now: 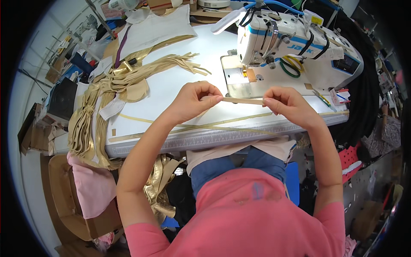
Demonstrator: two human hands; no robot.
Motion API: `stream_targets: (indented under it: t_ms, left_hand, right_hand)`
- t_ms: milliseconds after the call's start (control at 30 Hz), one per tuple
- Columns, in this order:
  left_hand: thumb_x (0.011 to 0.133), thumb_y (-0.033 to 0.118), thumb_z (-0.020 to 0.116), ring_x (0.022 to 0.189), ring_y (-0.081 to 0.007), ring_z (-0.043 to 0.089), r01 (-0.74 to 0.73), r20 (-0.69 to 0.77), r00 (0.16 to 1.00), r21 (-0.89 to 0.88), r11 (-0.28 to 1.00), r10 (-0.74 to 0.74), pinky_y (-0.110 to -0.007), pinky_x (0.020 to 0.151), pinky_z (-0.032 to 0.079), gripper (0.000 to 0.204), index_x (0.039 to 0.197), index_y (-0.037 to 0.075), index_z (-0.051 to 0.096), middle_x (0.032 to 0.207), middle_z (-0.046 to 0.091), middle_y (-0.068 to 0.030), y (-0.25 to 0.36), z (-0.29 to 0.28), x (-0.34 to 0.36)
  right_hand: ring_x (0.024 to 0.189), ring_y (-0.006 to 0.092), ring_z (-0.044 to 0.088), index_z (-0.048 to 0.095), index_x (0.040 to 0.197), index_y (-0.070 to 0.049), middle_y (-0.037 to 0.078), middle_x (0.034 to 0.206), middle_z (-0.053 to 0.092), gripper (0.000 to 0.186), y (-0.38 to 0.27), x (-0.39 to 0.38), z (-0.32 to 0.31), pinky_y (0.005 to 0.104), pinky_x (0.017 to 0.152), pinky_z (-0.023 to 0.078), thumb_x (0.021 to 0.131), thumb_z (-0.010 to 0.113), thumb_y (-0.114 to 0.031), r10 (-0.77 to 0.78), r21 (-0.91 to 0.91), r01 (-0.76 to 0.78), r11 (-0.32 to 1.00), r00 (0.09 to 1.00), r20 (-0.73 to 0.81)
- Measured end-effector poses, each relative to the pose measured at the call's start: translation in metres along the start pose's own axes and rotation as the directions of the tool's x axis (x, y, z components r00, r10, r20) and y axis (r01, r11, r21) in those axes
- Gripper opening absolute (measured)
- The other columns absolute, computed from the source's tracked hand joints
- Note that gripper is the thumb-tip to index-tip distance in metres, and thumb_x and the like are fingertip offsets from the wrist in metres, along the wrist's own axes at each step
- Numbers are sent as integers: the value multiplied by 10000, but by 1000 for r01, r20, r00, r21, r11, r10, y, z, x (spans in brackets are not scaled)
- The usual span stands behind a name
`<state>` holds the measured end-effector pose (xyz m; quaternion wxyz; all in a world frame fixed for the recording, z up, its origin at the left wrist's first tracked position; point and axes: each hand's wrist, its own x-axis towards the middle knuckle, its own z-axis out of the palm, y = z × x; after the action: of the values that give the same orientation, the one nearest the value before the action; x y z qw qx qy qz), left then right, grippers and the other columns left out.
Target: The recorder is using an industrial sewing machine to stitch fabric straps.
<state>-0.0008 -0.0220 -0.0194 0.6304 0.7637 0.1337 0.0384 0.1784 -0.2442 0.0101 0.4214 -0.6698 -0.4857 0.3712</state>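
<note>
A narrow tan fabric strip (pixel 243 101) is stretched level between my two hands, just in front of the sewing machine (pixel 295 43). My left hand (pixel 195 100) pinches one end between thumb and fingers. The other end is pinched in my right hand (pixel 289 105). Below the hands, long thin gold strips (pixel 205 126) cross each other on the white table (pixel 171 111). To the left lies a bundle of tan and gold fabric strips (pixel 150 75), part of it hanging over the table's edge.
Yellow-handled scissors (pixel 324 99) and small tools lie right of the machine. White pattern pieces (pixel 158 32) are at the back left. A ruler tape (pixel 214 135) runs along the front edge. A cardboard box (pixel 64 192) with pink cloth (pixel 92 184) stands at lower left.
</note>
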Motion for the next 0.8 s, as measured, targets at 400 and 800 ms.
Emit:
stream_targets:
  t_ms: [400, 800]
  left_hand:
    - [855, 69, 663, 702, -34, 468, -379, -350, 883, -141, 915, 312, -173, 614, 374, 68, 881, 18, 627, 829, 549, 17, -23, 43, -1]
    - [839, -17, 634, 813, -101, 575, -562, -451, 757, -79, 823, 473, -219, 712, 478, 52, 886, -11, 613, 910, 552, -48, -24, 68, 2]
  right_hand:
    - [833, 118, 596, 611, 946, 8, 63, 923, 629, 84, 5, 23, 57, 250, 771, 486, 906, 572, -55, -238, 291, 338, 895, 914, -330]
    - [878, 118, 605, 612, 947, 9, 64, 955, 619, 135, 25, 33, 68, 236, 806, 503, 822, 659, 33, -237, 442, 372, 817, 914, -330]
